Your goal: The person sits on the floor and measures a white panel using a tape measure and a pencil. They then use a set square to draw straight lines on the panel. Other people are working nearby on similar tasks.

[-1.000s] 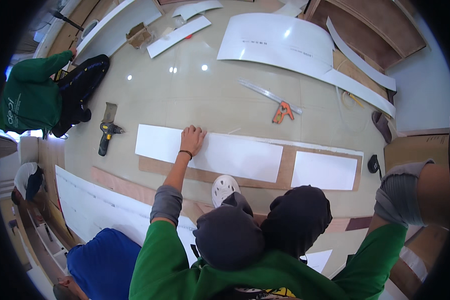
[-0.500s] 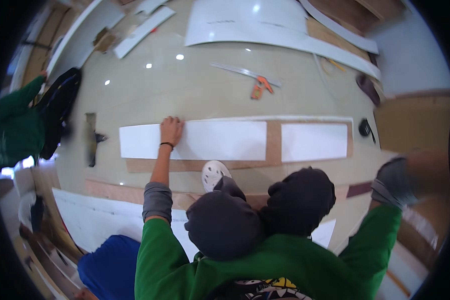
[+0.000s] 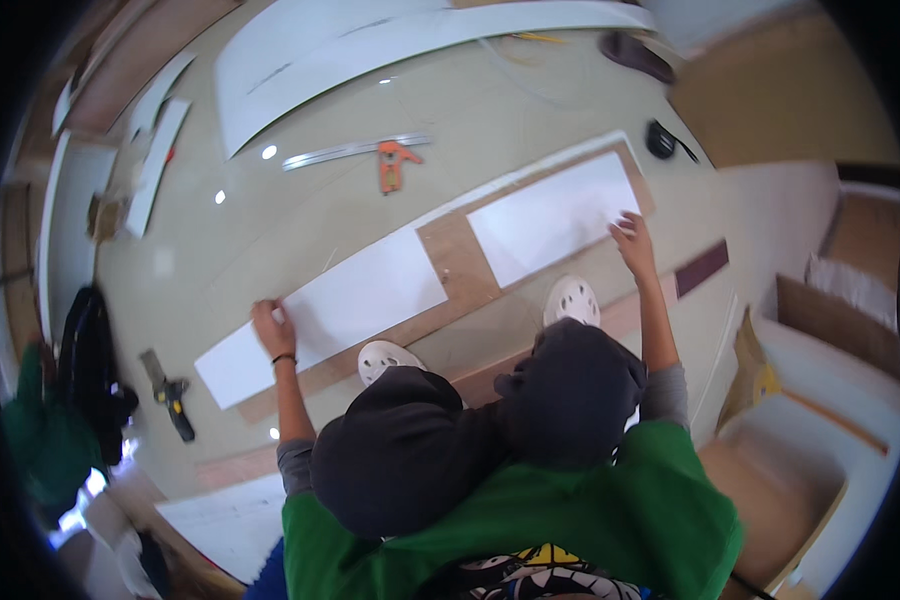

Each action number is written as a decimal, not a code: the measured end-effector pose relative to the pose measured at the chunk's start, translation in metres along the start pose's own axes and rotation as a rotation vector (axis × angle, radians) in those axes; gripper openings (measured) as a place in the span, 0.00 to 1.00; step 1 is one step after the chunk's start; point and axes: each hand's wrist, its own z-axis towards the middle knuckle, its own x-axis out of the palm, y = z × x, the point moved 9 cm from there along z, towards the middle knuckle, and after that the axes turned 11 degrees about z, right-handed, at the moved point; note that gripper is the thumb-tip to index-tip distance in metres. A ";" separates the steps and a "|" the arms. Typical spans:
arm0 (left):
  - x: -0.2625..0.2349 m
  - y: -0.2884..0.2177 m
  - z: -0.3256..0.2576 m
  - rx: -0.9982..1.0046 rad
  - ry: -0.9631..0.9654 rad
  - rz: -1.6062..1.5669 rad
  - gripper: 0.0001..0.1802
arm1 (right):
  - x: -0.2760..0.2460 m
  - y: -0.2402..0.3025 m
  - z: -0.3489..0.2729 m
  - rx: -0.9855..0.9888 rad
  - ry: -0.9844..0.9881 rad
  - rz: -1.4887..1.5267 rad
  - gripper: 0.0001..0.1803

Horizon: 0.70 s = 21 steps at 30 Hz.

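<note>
A long wooden board [image 3: 458, 262] lies on the glossy floor in front of my feet. Two white rectangular sheets rest on it. My left hand [image 3: 270, 325] presses flat on the left white sheet [image 3: 330, 310], near its lower edge. My right hand [image 3: 632, 240] lies with fingers spread on the right white sheet [image 3: 555, 215], at its right end. Both hands hold nothing. My white perforated shoes [image 3: 572, 298] stand just below the board.
An orange-handled square with a metal blade [image 3: 390, 160] lies on the floor beyond the board. Large white panels [image 3: 370, 45] lie farther off. A power drill [image 3: 170, 392] lies at the left, near a person in green [image 3: 35, 440]. A cardboard box [image 3: 820, 370] stands at the right.
The view has swung, so the board now runs diagonally. My right hand has come in and landed on the right sheet. My left hand stays on the left sheet.
</note>
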 end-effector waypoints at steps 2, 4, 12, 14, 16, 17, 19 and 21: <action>0.041 -0.008 -0.018 -0.097 0.067 -0.118 0.11 | -0.020 -0.036 0.028 -0.116 -0.103 0.052 0.32; 0.066 -0.034 -0.028 -0.127 0.238 -0.093 0.17 | -0.012 -0.045 0.045 -0.215 -0.204 -0.128 0.32; 0.012 -0.213 -0.055 0.047 0.270 -0.375 0.19 | -0.019 -0.080 0.074 0.128 -0.194 -0.823 0.59; 0.003 -0.212 -0.058 0.067 0.235 -0.384 0.18 | -0.006 -0.084 0.079 0.157 -0.161 -0.779 0.61; -0.001 -0.219 -0.061 0.092 0.214 -0.401 0.17 | -0.016 -0.101 0.100 0.162 -0.120 -0.702 0.62; -0.002 -0.219 -0.062 0.097 0.207 -0.398 0.16 | -0.018 -0.106 0.107 0.166 -0.105 -0.692 0.61; 0.001 -0.218 -0.061 0.102 0.197 -0.407 0.14 | -0.007 -0.103 0.113 0.164 -0.062 -0.688 0.58; 0.002 -0.213 -0.058 0.105 0.191 -0.423 0.13 | 0.000 -0.104 0.110 0.172 -0.030 -0.688 0.55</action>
